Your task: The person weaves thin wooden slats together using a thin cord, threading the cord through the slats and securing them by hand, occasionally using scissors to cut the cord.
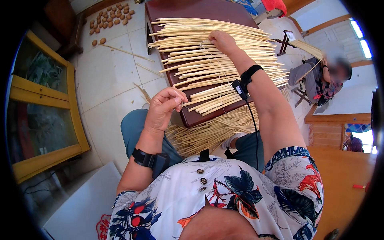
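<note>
Pale straw-coloured stalks (230, 76) lie side by side in a wide mat across a dark red tabletop (186, 119), with a thin pale string (203, 52) running across them. My left hand (167, 102) is closed in a pinch on the string at the near left end of the stalks. Farther up, my right hand (222, 41) is curled closed over the stalks, on the string. Below the table's near edge, more loose stalks (208, 134) lie between my knees.
Several brown egg-shaped objects (112, 18) lie on the tiled floor (100, 72). A yellow glass-fronted cabinet (48, 100) stands left, a white box (80, 200) below it. At right, a seated person (320, 76) holds a bundle of stalks beside a wooden surface (340, 180).
</note>
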